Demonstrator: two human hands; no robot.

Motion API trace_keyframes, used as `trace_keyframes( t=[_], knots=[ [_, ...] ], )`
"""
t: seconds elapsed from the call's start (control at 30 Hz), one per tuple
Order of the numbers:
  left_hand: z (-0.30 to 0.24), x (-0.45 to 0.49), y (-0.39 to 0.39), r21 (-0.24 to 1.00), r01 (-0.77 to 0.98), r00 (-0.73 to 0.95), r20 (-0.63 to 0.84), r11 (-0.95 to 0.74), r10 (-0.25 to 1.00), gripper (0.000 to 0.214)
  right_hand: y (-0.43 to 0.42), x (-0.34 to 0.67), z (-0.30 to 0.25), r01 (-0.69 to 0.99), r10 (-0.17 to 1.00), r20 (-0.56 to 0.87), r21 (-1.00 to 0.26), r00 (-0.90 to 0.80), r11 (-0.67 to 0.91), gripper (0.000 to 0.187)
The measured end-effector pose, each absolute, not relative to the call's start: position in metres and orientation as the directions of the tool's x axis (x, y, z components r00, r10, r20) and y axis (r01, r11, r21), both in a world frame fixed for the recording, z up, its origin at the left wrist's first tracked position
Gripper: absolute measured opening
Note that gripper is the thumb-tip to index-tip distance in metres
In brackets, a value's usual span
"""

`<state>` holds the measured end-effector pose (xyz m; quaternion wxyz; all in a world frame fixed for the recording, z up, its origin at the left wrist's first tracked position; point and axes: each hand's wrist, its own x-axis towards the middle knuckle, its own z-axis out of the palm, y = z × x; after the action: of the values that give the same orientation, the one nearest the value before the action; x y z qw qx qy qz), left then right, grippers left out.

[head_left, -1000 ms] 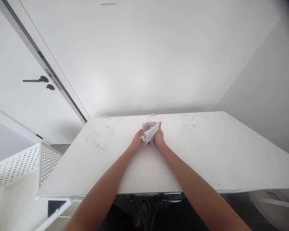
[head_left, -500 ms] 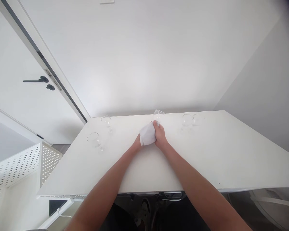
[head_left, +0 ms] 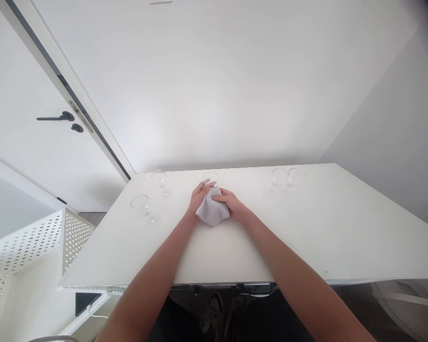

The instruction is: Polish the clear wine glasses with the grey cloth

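Between my hands, over the middle of the table, is a clear wine glass, its bowl showing beyond my fingers. My left hand is closed around the glass, some fingers visible through or behind it. My right hand grips a light grey cloth, which hangs down below the glass and covers its lower part. The stem and foot are hidden by the cloth and hands.
Two wine glasses stand at the left of the white table, one farther back and a nearer glass. Right of centre, a glass stands close beside another glass. A wall borders the table's back; a door handle is far left.
The held glass has shifted left and stands more upright. My left hand has come out from under the cloth onto the glass, and the cloth now hangs lower, in my right hand.
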<state>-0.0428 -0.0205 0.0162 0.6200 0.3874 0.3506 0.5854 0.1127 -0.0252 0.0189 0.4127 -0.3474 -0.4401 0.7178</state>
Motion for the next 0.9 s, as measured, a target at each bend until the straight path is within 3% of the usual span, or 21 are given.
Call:
trace_keyframes(
  t=[0.13, 0.37, 0.53, 0.63, 0.77, 0.9],
  knots=[
    [0.0167, -0.0468, -0.0205, 0.902, -0.432, 0.047, 0.031, -0.008, 0.998, 0.06, -0.0229, 0.1124, 0.0146, -0.256, 0.864, -0.093, -0.935, -0.494, -0.246, 0.037],
    [0.0151, -0.0463, -0.0205, 0.908, -0.413, 0.0, 0.081, -0.074, 0.997, 0.057, -0.0256, 0.1096, 0.0182, -0.248, 0.925, -0.054, -0.956, -0.377, -0.157, 0.036],
    [0.0106, -0.046, -0.017, 0.92, -0.376, -0.061, 0.097, -0.113, 0.993, 0.056, -0.0263, 0.1103, 0.0224, 0.007, 0.896, 0.014, -1.0, -0.444, 0.02, 0.047],
    [0.0106, -0.0427, -0.0188, 0.899, -0.408, -0.043, 0.151, -0.156, 0.988, 0.053, -0.024, 0.1083, 0.0189, 0.041, 0.935, 0.042, -0.997, -0.352, 0.06, 0.034],
    [0.0143, -0.0399, -0.0234, 0.89, -0.426, -0.026, 0.168, -0.163, 0.985, 0.053, -0.0228, 0.1068, 0.0144, -0.065, 0.943, -0.018, -0.997, -0.332, -0.042, 0.025],
    [0.0163, -0.0426, -0.0236, 0.879, -0.465, 0.024, 0.129, -0.103, 0.991, 0.05, -0.0248, 0.1096, 0.0174, -0.233, 0.873, -0.146, -0.931, -0.466, -0.28, 0.029]
  ],
)
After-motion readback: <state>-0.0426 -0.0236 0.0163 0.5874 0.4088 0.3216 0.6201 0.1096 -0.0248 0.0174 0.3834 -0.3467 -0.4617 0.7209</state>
